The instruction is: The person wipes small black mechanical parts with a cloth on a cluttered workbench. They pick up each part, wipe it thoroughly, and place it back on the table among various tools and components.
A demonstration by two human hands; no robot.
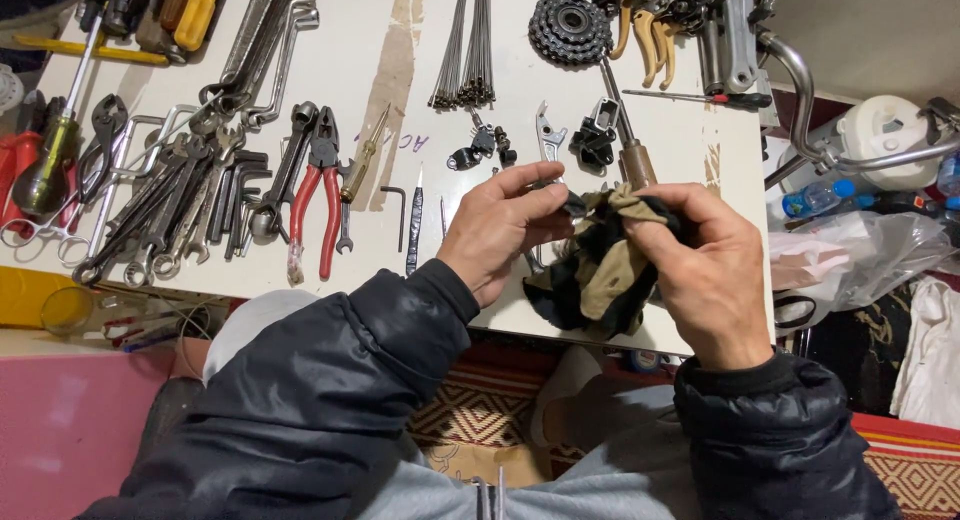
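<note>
My left hand [500, 230] pinches a small dark metal part at its fingertips, just above the near edge of the white table [370, 40]. My right hand [705, 270] grips a dirty tan and black rag [595, 275], bunched against that part. The two hands meet over the table's near right side. Most of the small part is hidden by fingers and cloth. A screwdriver with a brown wooden handle [635, 162] lies right behind the hands.
Red-handled pliers [315, 200], several wrenches and hex keys [180, 205] lie at the left. A bundle of spokes [468, 50], a cogset [568, 28], small black brackets [597, 135] and bike parts sit at the back. Plastic bags [860, 255] are at the right.
</note>
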